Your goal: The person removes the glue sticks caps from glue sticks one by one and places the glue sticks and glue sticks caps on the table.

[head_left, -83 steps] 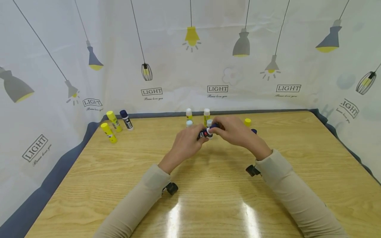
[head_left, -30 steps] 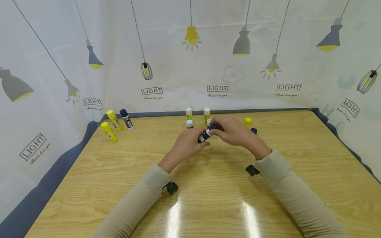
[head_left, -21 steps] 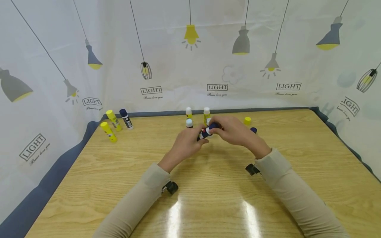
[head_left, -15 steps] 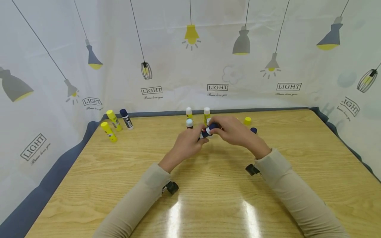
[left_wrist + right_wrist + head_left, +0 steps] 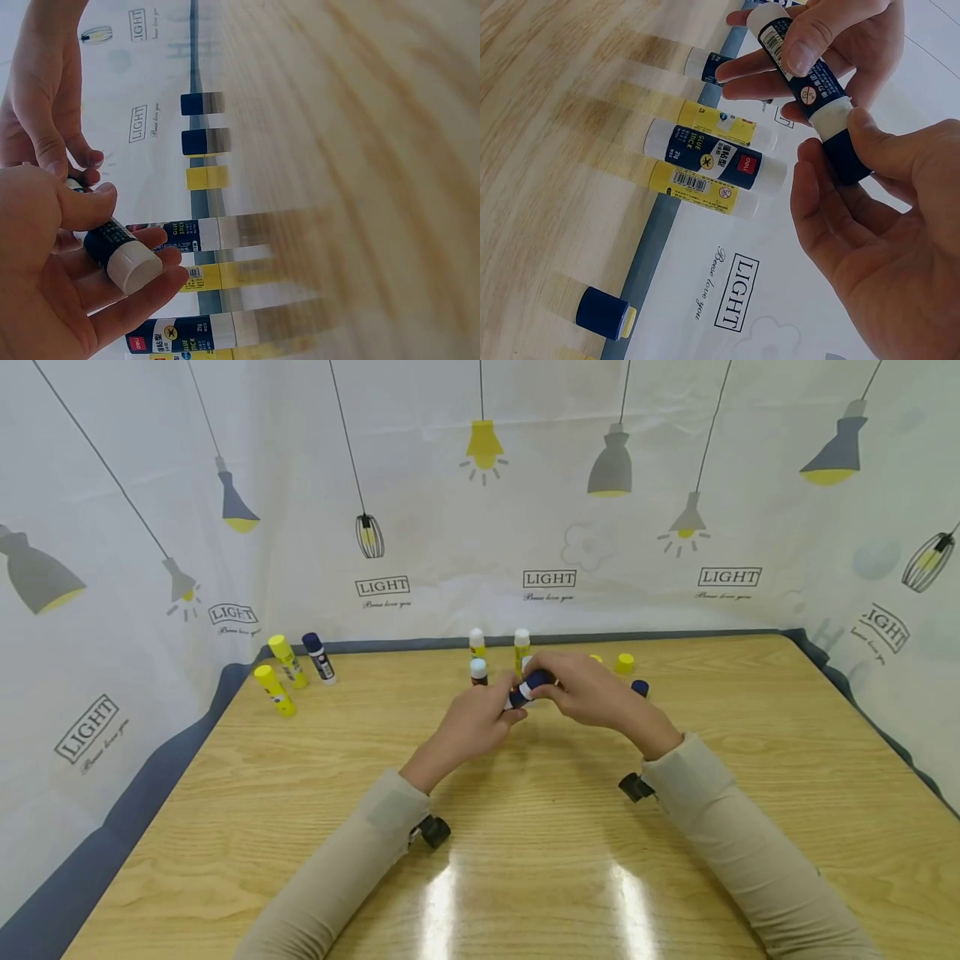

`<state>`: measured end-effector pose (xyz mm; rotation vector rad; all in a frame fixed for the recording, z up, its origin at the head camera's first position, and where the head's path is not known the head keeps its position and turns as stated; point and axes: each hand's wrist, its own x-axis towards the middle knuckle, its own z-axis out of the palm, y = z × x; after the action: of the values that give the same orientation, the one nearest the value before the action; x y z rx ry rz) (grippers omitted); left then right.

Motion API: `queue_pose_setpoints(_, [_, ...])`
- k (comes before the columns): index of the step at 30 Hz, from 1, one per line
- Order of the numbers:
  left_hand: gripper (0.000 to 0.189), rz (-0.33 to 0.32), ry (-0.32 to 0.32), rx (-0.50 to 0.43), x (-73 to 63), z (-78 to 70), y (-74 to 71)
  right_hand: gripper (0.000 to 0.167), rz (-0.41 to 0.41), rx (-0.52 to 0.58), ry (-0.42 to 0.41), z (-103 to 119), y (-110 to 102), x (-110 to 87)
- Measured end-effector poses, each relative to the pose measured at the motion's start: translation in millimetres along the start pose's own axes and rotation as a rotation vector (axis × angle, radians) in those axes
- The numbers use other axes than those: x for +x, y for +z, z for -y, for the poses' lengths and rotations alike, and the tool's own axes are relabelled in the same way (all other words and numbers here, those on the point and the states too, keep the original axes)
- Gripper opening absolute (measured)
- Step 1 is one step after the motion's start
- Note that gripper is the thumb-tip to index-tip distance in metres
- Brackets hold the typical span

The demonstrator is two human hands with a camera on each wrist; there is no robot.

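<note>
While the left hand [image 5: 472, 718] is gripping the navy glue stick [image 5: 823, 84] by its barrel and the right hand [image 5: 588, 692] is pinching its dark-blue cap [image 5: 846, 157], I am seeing it held tilted above the table [image 5: 540, 827]. I am judging that the right hand should be working the cap straight along the barrel, the left bracing. White-topped sticks [image 5: 522, 650] are standing behind the glue stick, loose caps [image 5: 625, 664] to its right, capped sticks [image 5: 319, 660] to its left.
</note>
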<state>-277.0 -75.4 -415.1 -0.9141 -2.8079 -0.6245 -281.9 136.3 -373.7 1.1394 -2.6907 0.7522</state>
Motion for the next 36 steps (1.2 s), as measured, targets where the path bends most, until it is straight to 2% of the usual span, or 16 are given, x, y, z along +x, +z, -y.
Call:
queue_pose_setpoints(5, [0.032, 0.010, 0.002, -0.028, 0.2, 0.4, 0.0, 0.021, 0.006, 0.000, -0.015, 0.4, -0.6, -0.7])
queue_pose_setpoints(18, [0.031, 0.035, -0.007, -0.031, 2.2, 0.4, -1.1, 0.021, -0.002, 0.005, -0.034, -0.9, -0.2, -0.5])
queue_pose_setpoints(36, [0.033, 0.011, -0.002, -0.057, 0.6, 0.4, -0.9, 0.025, -0.023, 0.003, -0.006, -0.2, -3.8, -1.3])
